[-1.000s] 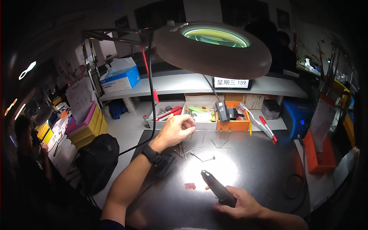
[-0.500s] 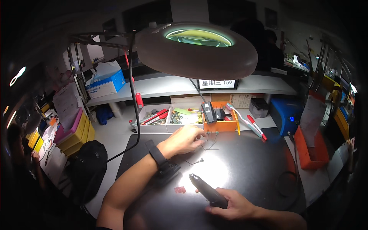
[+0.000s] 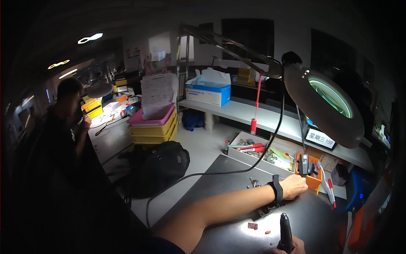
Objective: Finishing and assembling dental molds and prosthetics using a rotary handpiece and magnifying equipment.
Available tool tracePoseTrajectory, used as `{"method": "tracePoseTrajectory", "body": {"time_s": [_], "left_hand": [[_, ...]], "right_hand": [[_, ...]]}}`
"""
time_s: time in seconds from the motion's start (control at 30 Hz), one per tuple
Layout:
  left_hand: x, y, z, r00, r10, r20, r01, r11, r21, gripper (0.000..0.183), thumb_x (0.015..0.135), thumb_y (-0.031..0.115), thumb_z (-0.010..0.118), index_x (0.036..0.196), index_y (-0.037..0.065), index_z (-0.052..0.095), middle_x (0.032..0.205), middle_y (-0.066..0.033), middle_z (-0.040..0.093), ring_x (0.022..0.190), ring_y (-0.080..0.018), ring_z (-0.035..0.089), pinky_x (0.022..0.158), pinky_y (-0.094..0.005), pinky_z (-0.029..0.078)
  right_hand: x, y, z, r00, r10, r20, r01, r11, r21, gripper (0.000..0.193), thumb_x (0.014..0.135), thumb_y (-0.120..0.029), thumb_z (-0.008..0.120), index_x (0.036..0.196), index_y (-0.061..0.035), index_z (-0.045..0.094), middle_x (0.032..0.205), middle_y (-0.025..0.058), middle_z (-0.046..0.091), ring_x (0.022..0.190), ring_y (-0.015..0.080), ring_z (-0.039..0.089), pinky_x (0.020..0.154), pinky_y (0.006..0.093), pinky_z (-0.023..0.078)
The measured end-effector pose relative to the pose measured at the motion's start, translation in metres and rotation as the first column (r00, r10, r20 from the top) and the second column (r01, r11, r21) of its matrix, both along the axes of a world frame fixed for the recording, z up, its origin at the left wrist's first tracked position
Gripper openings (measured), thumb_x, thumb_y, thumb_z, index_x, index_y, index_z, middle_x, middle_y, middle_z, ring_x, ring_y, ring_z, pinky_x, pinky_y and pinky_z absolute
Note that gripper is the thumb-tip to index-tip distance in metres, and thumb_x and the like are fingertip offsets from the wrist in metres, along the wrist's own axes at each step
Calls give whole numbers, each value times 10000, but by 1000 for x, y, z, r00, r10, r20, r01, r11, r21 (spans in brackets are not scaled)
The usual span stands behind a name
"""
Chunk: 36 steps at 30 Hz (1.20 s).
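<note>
My left hand reaches across the dark mat to just in front of the orange bin. Its fingers are curled in, and whatever they hold is hidden. A black strap with a small device circles that wrist. At the lower edge my right hand grips a black handpiece, its narrow tip pointing up and away from me. Left of the handpiece lie a dark red chip and a small brown oval piece. Some small metal pins rest beyond my left forearm.
A ring magnifier lamp hangs above; its black cable crosses the mat. Behind are a white tray of markers and bits, and a blue box with a display. A black bag sits left; another person works beyond.
The view has swung left, so the bench appears shifted right. My left hand's fingers, spread over the small pins before, are now curled in. My right hand still grips the handpiece.
</note>
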State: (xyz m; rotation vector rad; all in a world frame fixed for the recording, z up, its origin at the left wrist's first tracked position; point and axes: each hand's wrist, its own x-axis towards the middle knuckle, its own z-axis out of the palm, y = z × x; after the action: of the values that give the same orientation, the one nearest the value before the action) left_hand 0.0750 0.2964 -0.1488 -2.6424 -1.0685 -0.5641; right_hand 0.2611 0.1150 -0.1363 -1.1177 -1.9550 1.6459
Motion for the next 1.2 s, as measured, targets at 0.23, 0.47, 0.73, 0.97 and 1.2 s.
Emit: {"method": "tracePoseTrajectory", "body": {"time_s": [0.23,0.47,0.73,0.97,1.2], "left_hand": [[-27,-37,39,999,-40,-29,31,960,-277,199,696,53,624,892,29,638,782,-165,634,763,-344,641,676,-438,510],[-95,-54,48,992,-59,109,83,970,-229,381,751,156,652,1125,88,624,951,-138,629,891,-297,623,809,-406,494],[-105,-44,59,987,157,20,-138,916,-377,220,794,86,609,996,25,673,810,-118,626,781,-241,645,714,-348,516],[-90,-52,53,980,168,-104,-194,919,-343,249,787,68,597,1020,23,673,854,-149,628,816,-290,637,762,-369,509],[-87,-49,40,989,146,-27,-145,913,-381,204,823,118,606,991,20,666,860,-146,637,838,-302,631,767,-394,500]], "right_hand": [[-5,-2,6,1000,-9,22,8,999,47,251,891,-180,590,665,-91,528,550,-23,470,479,84,423,460,242,327],[-7,12,2,980,16,-197,-19,1000,-12,175,827,-96,686,888,-14,543,679,19,549,562,90,520,511,245,412],[7,18,0,787,-391,-477,216,899,-380,177,885,-116,569,753,-58,466,559,19,453,460,111,425,482,278,398],[6,7,5,847,-304,-436,175,934,-312,180,884,-121,584,767,-56,464,557,22,454,462,114,437,472,273,394],[3,10,6,830,-332,-448,166,914,-371,188,881,-115,600,767,-58,463,552,20,452,452,114,435,458,268,388]]}}
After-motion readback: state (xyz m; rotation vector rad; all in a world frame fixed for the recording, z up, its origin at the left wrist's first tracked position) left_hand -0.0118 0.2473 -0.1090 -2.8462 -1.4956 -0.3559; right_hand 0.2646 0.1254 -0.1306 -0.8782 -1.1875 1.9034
